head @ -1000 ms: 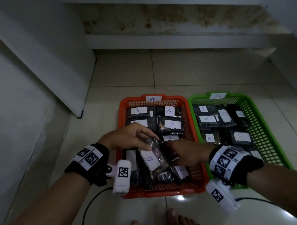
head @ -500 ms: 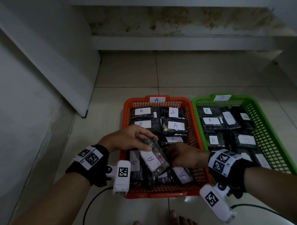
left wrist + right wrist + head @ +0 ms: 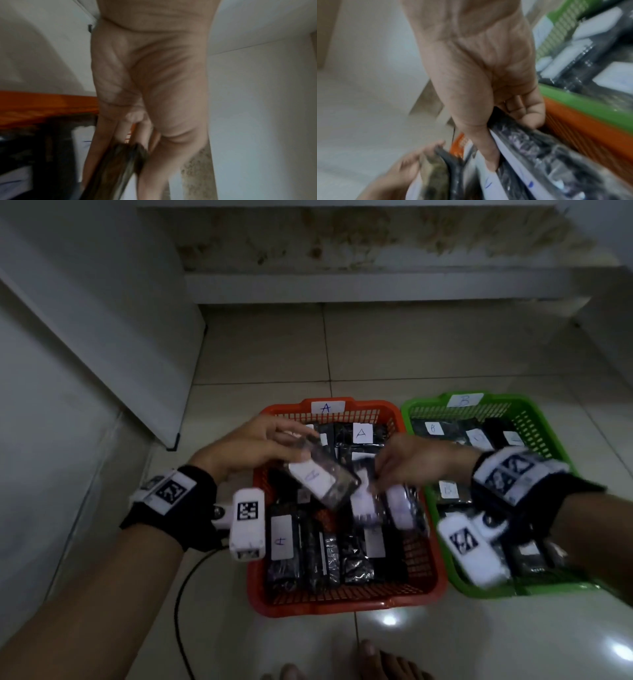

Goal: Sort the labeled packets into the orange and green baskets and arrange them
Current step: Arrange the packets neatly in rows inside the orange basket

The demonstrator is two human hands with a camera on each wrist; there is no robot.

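While the left hand (image 3: 253, 445) pinches a blurred packet (image 3: 322, 477) over the orange basket (image 3: 346, 601), the right hand (image 3: 418, 462) grips another packet (image 3: 539, 148), its label smeared.

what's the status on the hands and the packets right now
Left hand grips an A packet over orange basket. Right hand grips packets there. Nothing blocking.

Tiled floor (image 3: 428, 347), orange basket (image 3: 342, 606), green basket (image 3: 407, 412) just beside it
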